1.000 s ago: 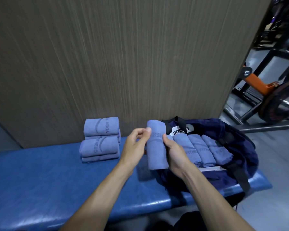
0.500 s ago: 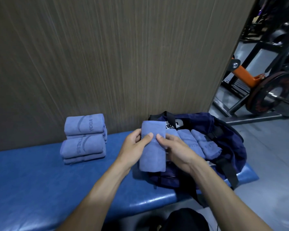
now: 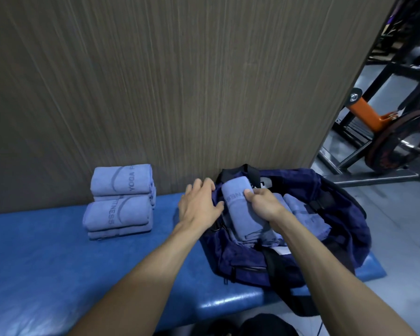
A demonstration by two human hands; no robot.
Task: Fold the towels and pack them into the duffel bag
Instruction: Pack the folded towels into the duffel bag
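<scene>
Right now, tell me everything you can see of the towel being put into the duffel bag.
The towel is light blue terry-looking cloth, folded into a thick oblong bundle, with darker letters "NESS" readable near its far end. It lies lengthwise at the left end of the open navy duffel bag, beside other folded blue towels already inside. The right hand grips its right edge, fingers curled over the top. The left hand rests on the bag's rim, its thumb close to the towel.

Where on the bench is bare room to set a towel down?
Bare padding lies on the blue bench in front of and left of the folded towel stack, and between it and the duffel bag. The bag's end is crowded.
</scene>
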